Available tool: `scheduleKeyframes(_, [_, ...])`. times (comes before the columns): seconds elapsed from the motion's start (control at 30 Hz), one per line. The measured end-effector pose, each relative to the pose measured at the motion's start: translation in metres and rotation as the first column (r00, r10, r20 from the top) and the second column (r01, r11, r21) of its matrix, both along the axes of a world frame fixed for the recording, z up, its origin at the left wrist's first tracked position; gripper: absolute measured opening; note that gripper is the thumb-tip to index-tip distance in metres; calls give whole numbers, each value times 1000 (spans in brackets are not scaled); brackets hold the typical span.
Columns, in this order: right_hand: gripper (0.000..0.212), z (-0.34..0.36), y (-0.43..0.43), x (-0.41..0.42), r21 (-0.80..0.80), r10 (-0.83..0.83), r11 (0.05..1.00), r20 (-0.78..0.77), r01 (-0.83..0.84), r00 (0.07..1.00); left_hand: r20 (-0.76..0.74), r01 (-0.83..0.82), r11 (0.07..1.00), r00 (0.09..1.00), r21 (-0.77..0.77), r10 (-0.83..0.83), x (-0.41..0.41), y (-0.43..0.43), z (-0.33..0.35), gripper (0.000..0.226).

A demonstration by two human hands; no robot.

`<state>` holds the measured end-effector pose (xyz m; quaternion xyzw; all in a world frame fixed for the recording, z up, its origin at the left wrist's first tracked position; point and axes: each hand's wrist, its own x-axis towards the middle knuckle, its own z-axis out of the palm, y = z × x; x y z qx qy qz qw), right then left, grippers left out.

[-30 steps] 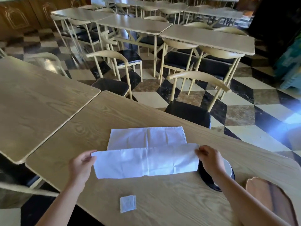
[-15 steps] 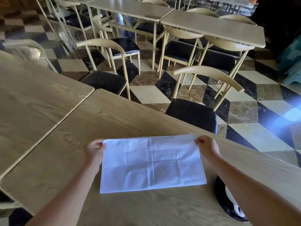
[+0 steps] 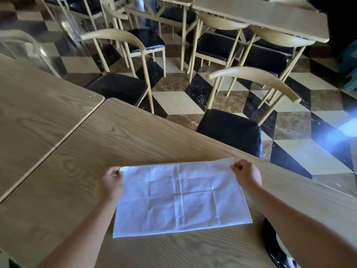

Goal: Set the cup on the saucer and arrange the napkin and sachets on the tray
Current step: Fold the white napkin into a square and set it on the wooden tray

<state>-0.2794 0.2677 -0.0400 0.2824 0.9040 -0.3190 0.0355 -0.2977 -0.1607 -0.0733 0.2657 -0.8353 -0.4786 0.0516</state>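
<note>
Napkin (image 3: 181, 198) lies flat on the wooden surface (image 3: 77, 171). Left grip (image 3: 112, 182) pinches its far left corner, right grip (image 3: 246, 175) pinches its far right corner. Black saucer (image 3: 270, 246) sits near its right edge.

Matt, creased white cloth napkin (image 3: 181, 198); pale grained wood bench (image 3: 135, 136); glossy marble-look floor (image 3: 177, 102); smooth black chair seat (image 3: 229, 130).
</note>
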Motion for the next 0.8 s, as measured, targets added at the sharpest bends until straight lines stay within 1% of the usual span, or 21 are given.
scheduleKeyframes(0.07, [6,-1,-1,0,6,-1,1000,-6,1,1000,-6,3,1000,1000,-1,-3,-1,3,1,25])
scheduleKeyframes(0.13, [10,1,-3,3,1,-19,1000,-24,20,1000,-10,15,1000,1000,-17,-15,4,7,6,33])
scheduleKeyframes(0.17, [13,3,-6,8,8,-18,1000,-45,19,999,-19,45,997,999,-69,-47,9,10,10,35])
scheduleKeyframes(0.2, [17,5,-11,15,37,5,999,-80,-2,997,-31,100,982,994,-162,-106,18,13,14,35])
scheduleKeyframes(0.27, [27,9,-25,39,158,133,981,-151,-109,980,-42,228,893,964,-388,-264,45,18,20,30])
scheduleKeyframes(0.3, [31,10,-34,53,222,222,958,-168,-183,961,-34,265,842,948,-470,-317,62,21,21,30])
scheduleKeyframes(0.33, [35,10,-43,68,280,311,925,-162,-258,937,-5,293,803,938,-519,-346,80,23,21,33])
scheduleKeyframes(0.4, [38,6,-57,98,370,446,848,-108,-381,888,113,329,755,939,-567,-325,113,24,21,42])
scheduleKeyframes(0.47, [40,1,-62,121,414,492,803,-56,-428,869,238,353,727,936,-589,-261,136,23,20,44])
scheduleKeyframes(0.53, [42,-4,-61,136,434,479,795,-22,-423,878,325,360,735,925,-575,-198,147,23,24,42])
scheduleKeyframes(0.63, [44,-7,-57,145,443,428,809,5,-386,904,351,358,771,918,-527,-186,155,25,35,49])
scheduleKeyframes(0.8, [44,-6,-48,143,447,408,812,27,-376,912,399,346,808,904,-476,-153,156,26,47,41])
